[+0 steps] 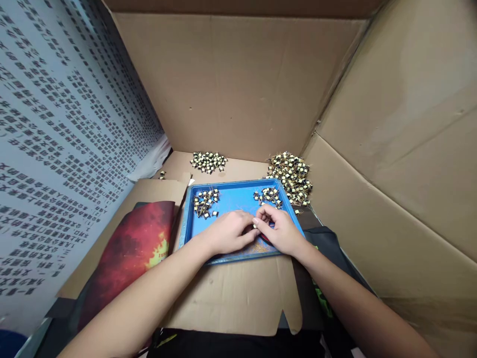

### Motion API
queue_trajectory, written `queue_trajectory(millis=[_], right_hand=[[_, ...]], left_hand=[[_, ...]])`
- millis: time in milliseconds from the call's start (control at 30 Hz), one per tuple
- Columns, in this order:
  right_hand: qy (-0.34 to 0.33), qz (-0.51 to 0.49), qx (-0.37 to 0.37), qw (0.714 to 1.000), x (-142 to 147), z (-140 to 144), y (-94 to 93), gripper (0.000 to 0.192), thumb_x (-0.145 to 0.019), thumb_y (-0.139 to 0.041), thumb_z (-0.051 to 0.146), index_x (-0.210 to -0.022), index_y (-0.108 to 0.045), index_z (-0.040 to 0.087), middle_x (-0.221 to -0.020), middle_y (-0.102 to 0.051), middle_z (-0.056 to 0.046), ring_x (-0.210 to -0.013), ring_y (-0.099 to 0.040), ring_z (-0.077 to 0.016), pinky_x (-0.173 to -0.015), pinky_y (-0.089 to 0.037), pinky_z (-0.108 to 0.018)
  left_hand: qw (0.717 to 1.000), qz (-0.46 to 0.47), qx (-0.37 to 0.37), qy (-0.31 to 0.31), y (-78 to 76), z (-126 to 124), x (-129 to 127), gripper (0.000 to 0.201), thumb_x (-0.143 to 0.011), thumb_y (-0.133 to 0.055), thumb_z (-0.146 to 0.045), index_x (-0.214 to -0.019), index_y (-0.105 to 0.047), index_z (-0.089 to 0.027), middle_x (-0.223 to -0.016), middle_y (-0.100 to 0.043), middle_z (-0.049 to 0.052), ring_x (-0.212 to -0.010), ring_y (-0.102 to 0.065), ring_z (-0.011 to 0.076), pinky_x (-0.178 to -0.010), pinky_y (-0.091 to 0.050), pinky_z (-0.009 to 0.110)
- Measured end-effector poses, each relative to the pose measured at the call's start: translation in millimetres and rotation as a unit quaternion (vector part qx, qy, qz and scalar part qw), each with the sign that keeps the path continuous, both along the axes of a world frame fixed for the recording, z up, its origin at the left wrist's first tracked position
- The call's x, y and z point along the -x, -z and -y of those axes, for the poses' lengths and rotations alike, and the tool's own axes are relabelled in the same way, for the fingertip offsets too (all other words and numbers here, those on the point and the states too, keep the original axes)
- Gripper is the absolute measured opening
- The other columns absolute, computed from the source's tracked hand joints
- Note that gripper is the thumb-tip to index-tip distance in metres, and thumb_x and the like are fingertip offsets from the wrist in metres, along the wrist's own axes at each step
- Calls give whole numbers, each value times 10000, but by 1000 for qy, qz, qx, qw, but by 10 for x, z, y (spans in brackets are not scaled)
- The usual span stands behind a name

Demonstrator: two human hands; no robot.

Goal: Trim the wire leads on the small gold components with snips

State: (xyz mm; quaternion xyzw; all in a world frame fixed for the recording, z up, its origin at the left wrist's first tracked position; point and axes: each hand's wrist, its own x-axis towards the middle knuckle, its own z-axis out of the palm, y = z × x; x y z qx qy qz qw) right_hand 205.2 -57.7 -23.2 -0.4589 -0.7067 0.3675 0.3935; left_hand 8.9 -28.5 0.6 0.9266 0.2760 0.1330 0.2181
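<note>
Over the front right of a blue tray (238, 195), my left hand (233, 229) and my right hand (279, 229) meet, thumbs and fingertips pinched together. Between them shows a bit of a small yellow-and-black coil (255, 226), mostly covered by the fingers. Something red and dark (265, 239) lies under my right palm; its kind is hidden. Inside the tray, a cluster of similar coils with wires (205, 201) sits at the left and another cluster (269, 195) at the back right. Loose copper-coloured wire bits (258, 247) are scattered near my hands.
Behind the tray are a small coil pile (208, 161) and a larger pile (292, 176) at the right. Cardboard walls (231, 84) rise at the back and right. A red printed sheet (137, 238) lies left of the tray, on cardboard. A printed white sheet (67, 124) stands at the left.
</note>
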Motion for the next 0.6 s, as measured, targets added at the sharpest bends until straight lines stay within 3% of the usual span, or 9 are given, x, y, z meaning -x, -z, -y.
queue_trajectory(millis=[600], right_hand=[[-9, 1, -10, 1000, 11, -12, 21, 120, -945, -596, 256, -836, -560, 219, -739, -584, 14, -681, -539, -150, -618, -421, -263]], left_hand=[[999, 6, -33, 5, -18, 1, 9, 181, -993, -547, -240, -918, -686, -152, -893, -741, 68, -795, -675, 194, -723, -463, 285]])
